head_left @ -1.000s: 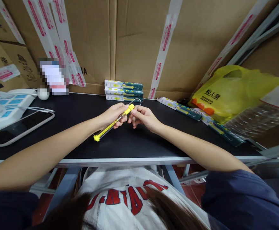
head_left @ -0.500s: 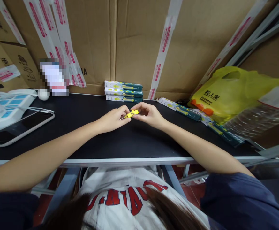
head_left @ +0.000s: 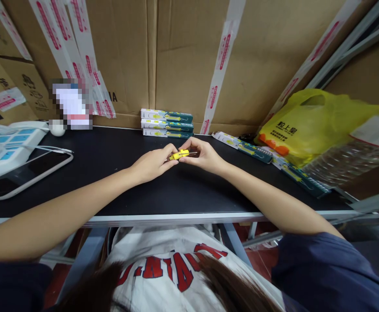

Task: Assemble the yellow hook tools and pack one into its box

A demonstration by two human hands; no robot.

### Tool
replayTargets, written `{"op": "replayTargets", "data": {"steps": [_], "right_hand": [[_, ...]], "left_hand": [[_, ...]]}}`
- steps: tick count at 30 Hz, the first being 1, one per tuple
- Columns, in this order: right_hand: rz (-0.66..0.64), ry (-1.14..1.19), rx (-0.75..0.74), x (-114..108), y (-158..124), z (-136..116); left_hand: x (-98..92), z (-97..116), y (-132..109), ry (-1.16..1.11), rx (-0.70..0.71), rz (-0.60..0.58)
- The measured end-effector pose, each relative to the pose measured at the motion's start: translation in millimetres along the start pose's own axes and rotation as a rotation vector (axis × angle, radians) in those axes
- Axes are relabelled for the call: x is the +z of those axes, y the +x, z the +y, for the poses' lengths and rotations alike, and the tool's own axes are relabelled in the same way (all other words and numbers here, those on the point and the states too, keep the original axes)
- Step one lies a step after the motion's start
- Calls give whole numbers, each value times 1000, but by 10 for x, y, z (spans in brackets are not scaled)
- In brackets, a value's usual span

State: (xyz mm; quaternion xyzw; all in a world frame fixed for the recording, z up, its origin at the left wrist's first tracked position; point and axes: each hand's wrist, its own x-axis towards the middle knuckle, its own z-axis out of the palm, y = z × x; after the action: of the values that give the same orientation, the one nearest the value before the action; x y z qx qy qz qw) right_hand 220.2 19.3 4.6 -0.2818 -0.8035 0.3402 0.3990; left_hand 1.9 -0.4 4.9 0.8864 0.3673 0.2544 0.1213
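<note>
Over the middle of the black table I hold a small yellow tool [head_left: 182,154] with a thin metal rod pointing right. My left hand [head_left: 151,165] pinches its left end between thumb and fingers. From the other side, my right hand [head_left: 206,156] is closed about the tool's right part, thumb below and index finger above. The rod runs in front of the right palm. Fingers hide part of the tool's left end. Just behind the hands, three slim printed boxes [head_left: 167,124] lie stacked against the cardboard.
Two more slim boxes [head_left: 241,147] lie to the right, beside a yellow plastic bag [head_left: 319,125] and a clear plastic container [head_left: 355,162]. At left are a white power strip [head_left: 20,138], a phone [head_left: 27,173] and a small white ball-shaped thing [head_left: 57,128]. Cardboard [head_left: 183,65] walls the back.
The yellow tool has turned slightly in my fingers, so more of its body and metal rod now shows. Both hands stay in nearly the same place.
</note>
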Motion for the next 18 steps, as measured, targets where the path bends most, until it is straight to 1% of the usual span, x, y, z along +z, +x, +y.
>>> {"op": "replayTargets", "data": {"steps": [2, 4, 7, 14, 16, 18], "right_hand": [[-9, -18, -24, 5, -10, -25], [-15, 5, -35, 2, -14, -37], [-7, 79, -28, 15, -11, -26], [18, 160, 50, 159, -10, -11], [55, 202, 67, 143, 5, -28], [118, 258, 70, 68, 32, -45]], "left_hand": [[-12, -9, 13, -50, -4, 56], [-29, -24, 24, -54, -6, 113], [-45, -45, 32, -35, -26, 152], [12, 2, 21, -171, 5, 132], [28, 12, 23, -245, -2, 139], [35, 8, 33, -358, -33, 126]]}}
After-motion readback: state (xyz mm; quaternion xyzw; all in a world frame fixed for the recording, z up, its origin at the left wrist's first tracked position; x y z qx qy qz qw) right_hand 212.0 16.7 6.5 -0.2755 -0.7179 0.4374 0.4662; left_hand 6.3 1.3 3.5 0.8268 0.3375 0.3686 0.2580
